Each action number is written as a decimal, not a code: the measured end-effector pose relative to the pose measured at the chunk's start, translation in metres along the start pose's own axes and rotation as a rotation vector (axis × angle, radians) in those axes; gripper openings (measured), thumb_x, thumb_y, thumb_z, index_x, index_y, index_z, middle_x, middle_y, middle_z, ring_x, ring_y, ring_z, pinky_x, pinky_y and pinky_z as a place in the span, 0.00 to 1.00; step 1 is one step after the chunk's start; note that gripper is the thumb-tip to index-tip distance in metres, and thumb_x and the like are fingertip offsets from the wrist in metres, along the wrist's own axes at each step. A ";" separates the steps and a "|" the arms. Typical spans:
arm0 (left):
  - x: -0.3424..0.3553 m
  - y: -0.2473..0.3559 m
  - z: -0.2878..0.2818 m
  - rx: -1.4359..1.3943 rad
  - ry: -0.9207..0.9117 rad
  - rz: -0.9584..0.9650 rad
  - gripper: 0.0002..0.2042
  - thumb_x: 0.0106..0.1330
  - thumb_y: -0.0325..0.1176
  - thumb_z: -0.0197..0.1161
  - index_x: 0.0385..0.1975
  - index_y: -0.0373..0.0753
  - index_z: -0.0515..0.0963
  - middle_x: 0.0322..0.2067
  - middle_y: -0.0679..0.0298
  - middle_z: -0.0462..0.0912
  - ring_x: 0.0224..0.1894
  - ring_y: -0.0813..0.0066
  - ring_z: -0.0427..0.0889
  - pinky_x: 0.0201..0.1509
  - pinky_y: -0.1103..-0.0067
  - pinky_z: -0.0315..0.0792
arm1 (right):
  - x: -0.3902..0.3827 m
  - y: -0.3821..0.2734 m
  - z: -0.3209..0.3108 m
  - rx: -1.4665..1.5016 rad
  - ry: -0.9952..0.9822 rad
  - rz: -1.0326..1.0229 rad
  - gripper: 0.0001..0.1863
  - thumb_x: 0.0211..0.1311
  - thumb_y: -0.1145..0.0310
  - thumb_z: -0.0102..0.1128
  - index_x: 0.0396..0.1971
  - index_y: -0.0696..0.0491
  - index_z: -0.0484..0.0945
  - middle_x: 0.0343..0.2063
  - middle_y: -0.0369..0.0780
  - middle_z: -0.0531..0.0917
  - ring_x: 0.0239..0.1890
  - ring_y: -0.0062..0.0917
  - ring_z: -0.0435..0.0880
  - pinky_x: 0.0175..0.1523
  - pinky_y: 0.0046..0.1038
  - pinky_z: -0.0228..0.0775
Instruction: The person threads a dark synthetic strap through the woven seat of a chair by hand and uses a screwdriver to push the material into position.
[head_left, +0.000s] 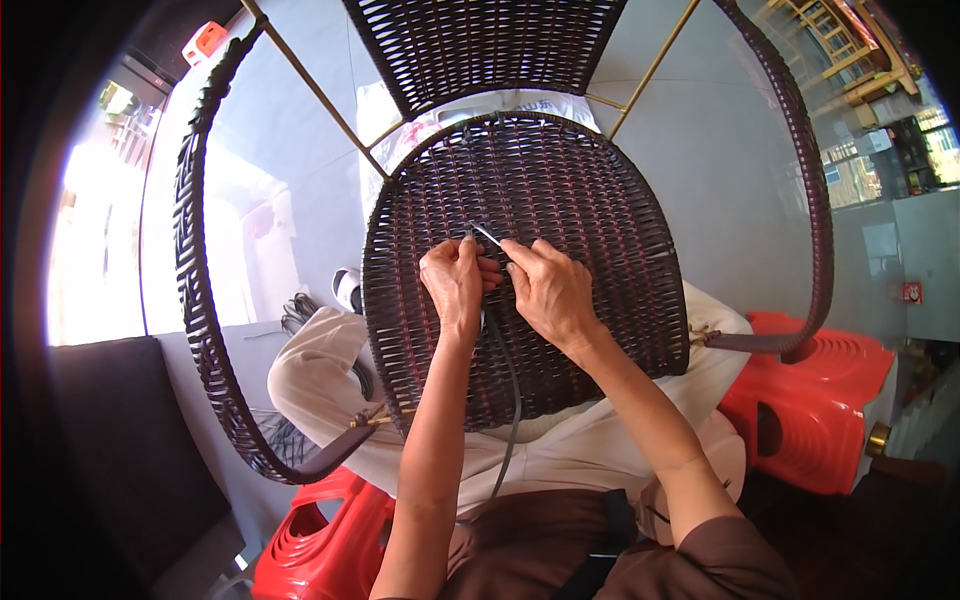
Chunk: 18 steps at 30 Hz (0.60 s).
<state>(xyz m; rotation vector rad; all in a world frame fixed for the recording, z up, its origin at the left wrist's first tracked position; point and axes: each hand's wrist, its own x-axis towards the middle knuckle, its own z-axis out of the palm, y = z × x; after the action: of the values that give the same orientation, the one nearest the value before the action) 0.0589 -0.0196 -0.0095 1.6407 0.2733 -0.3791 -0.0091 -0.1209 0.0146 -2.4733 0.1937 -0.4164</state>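
A dark brown woven wicker chair seat (pixel 610 230) lies across my lap, with its backrest (pixel 490 45) beyond it. My right hand (pixel 553 295) is closed around a thin silvery metal tool (pixel 486 234), its tip pointing left and forward onto the weave. The tool's handle is hidden in the palm. Close beside it, my left hand (pixel 458 285) is closed, thumb and forefinger pinched together near the tool tip. A loose dark wicker strand (pixel 517 385) emerges from under the left hand and hangs over the seat's near edge toward my lap.
Wicker-wrapped armrests curve around on the left (pixel 195 260) and right (pixel 808 160), joined by thin gold-coloured tubes (pixel 318 85). Red plastic stools stand at lower left (pixel 325 535) and right (pixel 815 400). Coiled dark strands (pixel 298 312) lie on the floor at left, near a black panel (pixel 125 440).
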 end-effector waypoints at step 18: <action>-0.004 0.000 0.003 -0.014 0.034 0.060 0.13 0.63 0.31 0.52 0.22 0.26 0.75 0.14 0.58 0.78 0.12 0.77 0.75 0.14 0.84 0.71 | -0.022 0.018 0.030 -0.089 0.083 -0.144 0.22 0.49 0.80 0.53 0.49 0.55 0.72 0.26 0.41 0.71 0.21 0.32 0.78 0.22 0.28 0.71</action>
<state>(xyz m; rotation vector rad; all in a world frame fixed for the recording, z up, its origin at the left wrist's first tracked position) 0.0549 -0.0224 -0.0079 1.6392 0.2508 -0.3038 -0.0203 -0.1135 -0.0244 -2.5682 0.0694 -0.5832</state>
